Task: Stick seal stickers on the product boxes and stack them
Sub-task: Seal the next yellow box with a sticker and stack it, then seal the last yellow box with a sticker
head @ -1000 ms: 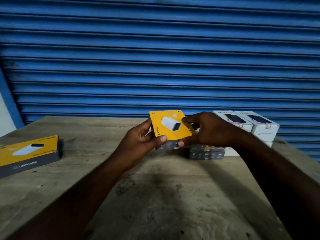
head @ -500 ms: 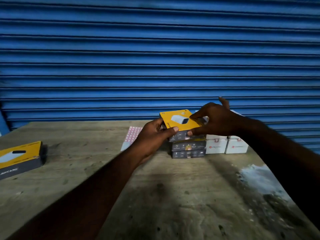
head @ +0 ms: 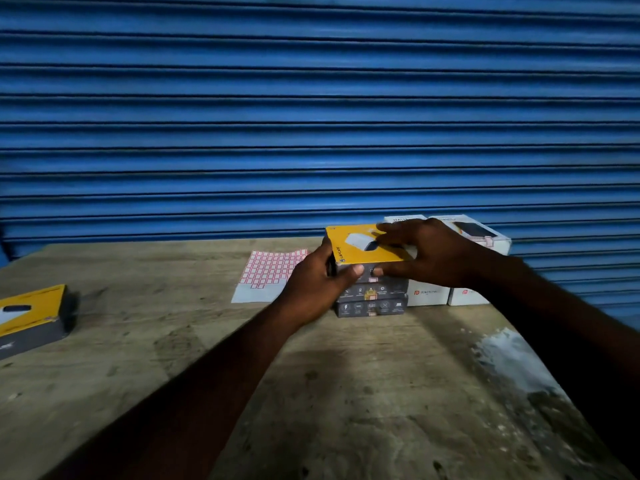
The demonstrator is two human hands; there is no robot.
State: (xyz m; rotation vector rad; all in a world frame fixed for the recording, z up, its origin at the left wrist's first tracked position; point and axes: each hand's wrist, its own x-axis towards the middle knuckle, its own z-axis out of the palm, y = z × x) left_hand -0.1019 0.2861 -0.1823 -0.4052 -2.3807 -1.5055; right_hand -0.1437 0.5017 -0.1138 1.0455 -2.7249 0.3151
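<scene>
My left hand (head: 322, 282) and right hand (head: 433, 254) both grasp the box (head: 356, 249); I should square its edges with the stack (head: 372, 301) before letting go.

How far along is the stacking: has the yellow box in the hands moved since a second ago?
Yes. The yellow box has come down onto the dark stack beside the white boxes.

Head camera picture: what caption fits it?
Left hand and right hand hold a yellow box on the stack by the sticker sheet.
</scene>
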